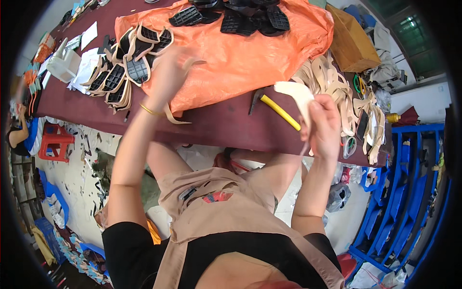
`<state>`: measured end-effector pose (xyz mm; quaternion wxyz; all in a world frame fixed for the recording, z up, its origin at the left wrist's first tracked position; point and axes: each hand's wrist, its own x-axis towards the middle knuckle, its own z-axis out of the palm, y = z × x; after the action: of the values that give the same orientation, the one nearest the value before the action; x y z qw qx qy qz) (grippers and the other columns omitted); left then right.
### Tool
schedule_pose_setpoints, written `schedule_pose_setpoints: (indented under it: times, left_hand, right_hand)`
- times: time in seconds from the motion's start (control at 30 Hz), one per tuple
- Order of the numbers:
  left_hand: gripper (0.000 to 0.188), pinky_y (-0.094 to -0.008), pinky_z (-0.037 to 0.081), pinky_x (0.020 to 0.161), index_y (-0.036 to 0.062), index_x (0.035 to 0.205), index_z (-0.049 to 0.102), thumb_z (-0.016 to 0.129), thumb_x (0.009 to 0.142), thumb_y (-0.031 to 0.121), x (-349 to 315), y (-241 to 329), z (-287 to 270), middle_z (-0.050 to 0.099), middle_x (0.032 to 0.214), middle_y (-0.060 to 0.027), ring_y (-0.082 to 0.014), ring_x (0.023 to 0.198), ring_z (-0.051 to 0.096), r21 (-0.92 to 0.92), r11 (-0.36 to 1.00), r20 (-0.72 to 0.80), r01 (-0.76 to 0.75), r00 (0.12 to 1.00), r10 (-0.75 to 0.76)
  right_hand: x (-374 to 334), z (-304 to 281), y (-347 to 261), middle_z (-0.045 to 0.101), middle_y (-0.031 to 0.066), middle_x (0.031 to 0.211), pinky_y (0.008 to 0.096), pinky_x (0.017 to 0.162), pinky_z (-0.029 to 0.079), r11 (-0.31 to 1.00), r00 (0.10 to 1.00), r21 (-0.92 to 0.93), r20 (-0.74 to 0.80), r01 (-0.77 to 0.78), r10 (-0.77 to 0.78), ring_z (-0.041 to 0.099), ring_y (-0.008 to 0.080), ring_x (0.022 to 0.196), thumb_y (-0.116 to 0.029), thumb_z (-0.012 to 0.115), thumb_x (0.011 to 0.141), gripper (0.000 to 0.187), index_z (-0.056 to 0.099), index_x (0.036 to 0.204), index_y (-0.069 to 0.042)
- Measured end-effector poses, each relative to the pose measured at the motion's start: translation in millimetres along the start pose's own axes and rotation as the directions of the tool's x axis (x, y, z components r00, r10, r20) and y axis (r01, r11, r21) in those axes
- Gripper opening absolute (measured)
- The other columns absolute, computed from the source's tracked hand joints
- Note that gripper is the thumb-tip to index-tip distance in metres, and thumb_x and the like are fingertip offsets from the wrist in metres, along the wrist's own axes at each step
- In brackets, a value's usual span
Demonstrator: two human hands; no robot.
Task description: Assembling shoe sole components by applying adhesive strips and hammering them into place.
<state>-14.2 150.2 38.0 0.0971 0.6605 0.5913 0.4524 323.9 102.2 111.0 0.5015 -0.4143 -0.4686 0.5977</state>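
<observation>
My right hand pinches a pale cream, curved strip of leather-like material above the table's near edge. Motion smears my left hand, which is over the orange plastic sheet beside a pile of black gridded sole pieces with beige edging. Whether its fingers hold anything does not show clearly. Close by the left wrist, a thin beige strip hangs past the sheet's edge. Between my hands lies a hammer with a yellow handle, its dark head pointing away from me.
Black gridded sole pieces lie at the sheet's far side. Beige strips heap up on the right, near a wooden box and scissors. A blue rack stands right; a red stool stands left.
</observation>
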Motion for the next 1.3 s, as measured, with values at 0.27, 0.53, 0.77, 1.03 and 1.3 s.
schedule_pose_setpoints:
  times: [0.27,0.53,0.77,1.03,1.3]
  left_hand:
    - [0.027,-0.0242,0.047,0.077,-0.0037,0.105,0.062,0.057,0.090,0.018,-28,104,61,0.064,0.090,-0.0029,-0.0081,0.082,0.058,-0.794,0.284,0.518,0.537,0.843,-0.145]
    - [0.025,-0.0363,0.048,0.060,0.0007,0.082,0.068,0.065,0.081,0.025,123,-60,88,0.063,0.067,-0.0132,-0.0241,0.058,0.059,-0.066,0.997,0.046,0.029,0.999,-0.026]
    - [0.068,-0.0381,0.039,0.097,0.0038,0.114,0.059,0.077,0.062,0.045,220,-207,76,0.049,0.131,-0.0128,-0.0323,0.121,0.044,0.682,0.695,0.079,0.229,0.921,-0.382]
    - [0.071,-0.0485,0.046,0.084,0.0053,0.111,0.045,0.077,0.059,0.043,204,-150,56,0.050,0.109,-0.0181,-0.0342,0.106,0.050,0.824,0.550,0.064,-0.140,0.986,0.156]
    - [0.083,-0.0421,0.048,0.083,-0.0053,0.119,0.035,0.078,0.065,0.042,120,-47,73,0.041,0.111,-0.0240,-0.0365,0.097,0.054,-0.408,0.825,-0.092,0.391,0.882,-0.463]
  right_hand:
    - [28,41,34,0.061,0.0083,0.074,0.0214,0.043,0.048,0.987,0.977,-0.037,0.140,-0.156,0.160,0.058,0.0114,0.052,-0.019,0.053,0.093,0.018,0.049,0.099,-0.003]
    - [30,5,38,0.060,0.0121,0.066,0.0249,0.041,0.047,0.947,0.926,0.154,0.301,-0.283,0.228,0.055,0.0159,0.045,-0.014,0.054,0.090,0.021,0.050,0.103,0.002]
    - [17,-47,59,0.060,0.0187,0.068,0.0273,0.042,0.050,0.940,0.956,0.250,0.239,-0.233,0.173,0.058,0.0208,0.046,-0.015,0.054,0.091,0.027,0.049,0.108,0.005]
    - [34,-31,74,0.059,0.0167,0.067,0.0291,0.041,0.050,0.915,0.959,0.296,0.161,-0.273,0.234,0.057,0.0202,0.046,-0.018,0.055,0.091,0.031,0.047,0.111,0.003]
    - [27,11,59,0.058,0.0152,0.078,0.0261,0.043,0.050,0.959,0.958,0.227,0.267,-0.169,0.106,0.058,0.0191,0.051,-0.018,0.052,0.092,0.029,0.046,0.113,0.000]
